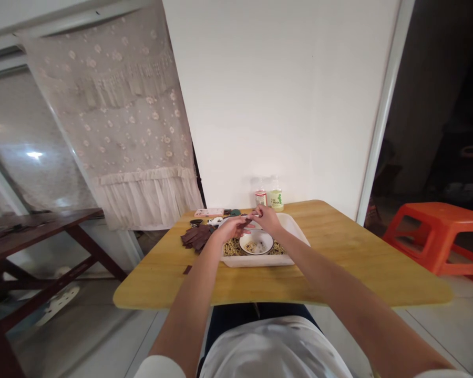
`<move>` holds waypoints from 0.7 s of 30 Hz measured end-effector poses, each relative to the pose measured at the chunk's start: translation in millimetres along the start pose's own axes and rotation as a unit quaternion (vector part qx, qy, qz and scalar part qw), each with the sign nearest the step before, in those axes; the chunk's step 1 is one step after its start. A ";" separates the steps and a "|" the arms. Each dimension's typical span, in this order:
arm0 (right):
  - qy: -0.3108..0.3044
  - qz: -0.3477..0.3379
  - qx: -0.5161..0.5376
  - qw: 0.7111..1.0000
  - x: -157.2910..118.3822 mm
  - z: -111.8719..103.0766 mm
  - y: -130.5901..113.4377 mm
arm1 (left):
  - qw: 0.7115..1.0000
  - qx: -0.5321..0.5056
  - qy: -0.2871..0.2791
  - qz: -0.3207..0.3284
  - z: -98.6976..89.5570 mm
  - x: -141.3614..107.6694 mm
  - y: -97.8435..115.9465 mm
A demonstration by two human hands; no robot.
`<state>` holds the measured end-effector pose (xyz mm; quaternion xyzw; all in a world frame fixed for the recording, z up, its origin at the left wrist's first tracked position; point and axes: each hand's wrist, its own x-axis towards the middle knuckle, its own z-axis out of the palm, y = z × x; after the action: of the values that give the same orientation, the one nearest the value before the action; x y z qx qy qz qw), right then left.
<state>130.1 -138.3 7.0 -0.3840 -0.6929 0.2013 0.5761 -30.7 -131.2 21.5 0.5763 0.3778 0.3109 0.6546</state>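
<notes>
My left hand (233, 229) and my right hand (266, 217) meet above a white tray (242, 261). A small dark brown piece shows between their fingertips, and both hands seem to grip it; its exact kind is too small to make out. Below them stands a white bowl (256, 251) with pale and dark bits inside. Small yellowish and dark pieces (232, 248) lie in the tray around the bowl. To the left of my left hand rests a pile of flat dark brown pieces (197, 237). One loose brown piece (187, 270) lies nearer the front edge.
Behind the tray, a clear bottle with a green label (276, 198) and a red-and-white container (260, 197) stand by the wall. A pink phone-like object (208, 212) lies on the wooden table (339, 257). An orange stool (441, 231) stands right, a dark bench (43, 231) left.
</notes>
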 end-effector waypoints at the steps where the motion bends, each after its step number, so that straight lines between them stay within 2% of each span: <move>1: -0.001 -0.001 -0.003 1.000 0.6 -0.2 1.5 | 1.000 0.000 -0.003 0.001 -1.4 1.5 -1.0; 8: -0.006 -0.016 0.004 1.000 1.4 -0.5 4.9 | 1.000 -0.002 0.008 0.008 -1.9 1.7 -0.8; 15: 0.005 0.002 -0.009 1.000 0.7 1.7 -0.3 | 1.000 0.010 -0.001 -0.003 0.8 0.0 0.5; 21: -0.032 0.013 0.041 0.999 -2.1 -0.9 -3.6 | 1.000 0.000 -0.007 0.005 -3.8 4.3 -2.6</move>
<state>130.0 -142.3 8.4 -0.3620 -0.6971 0.2492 0.5665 -31.7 -126.0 18.1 0.5803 0.3705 0.3102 0.6556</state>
